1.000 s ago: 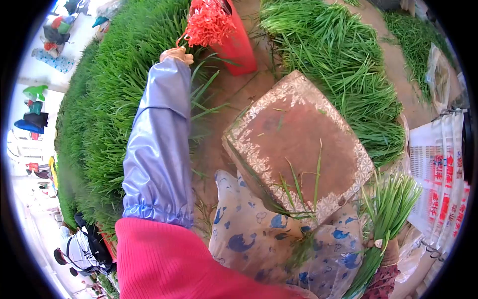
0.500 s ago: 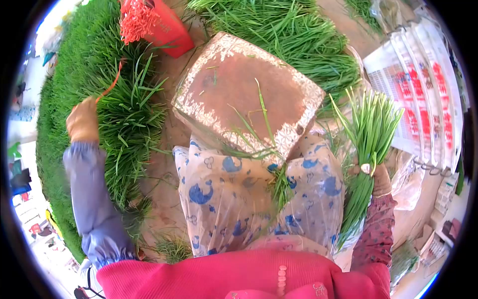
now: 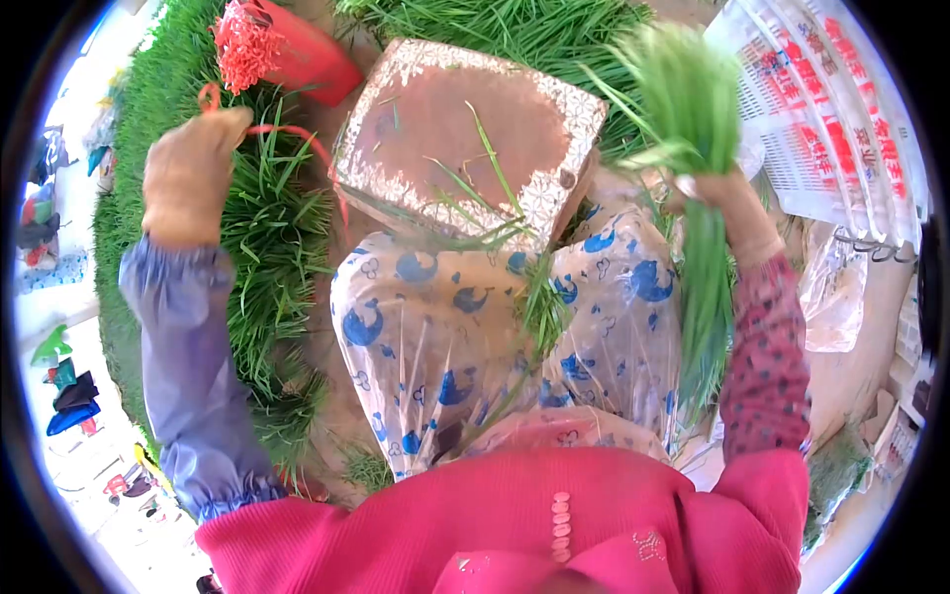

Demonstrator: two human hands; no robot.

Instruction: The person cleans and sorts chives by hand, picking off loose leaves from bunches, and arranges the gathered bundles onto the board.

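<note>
On my remote feed, the left hand (image 3: 190,176) pinches 1 red strip (image 3: 282,128). The right hand (image 3: 730,198) clamps the green bundle (image 3: 701,119) mid-length, presumably so its stalks align.

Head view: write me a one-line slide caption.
The left hand holds a red strip while the right hand grips a bunch of long green leaves.

Brown floor (image 3: 841,381), bright light (image 3: 104,431) at left

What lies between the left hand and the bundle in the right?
In the head view: green leaves, a red strip, then the worn patterned block with loose blades across it.
</note>
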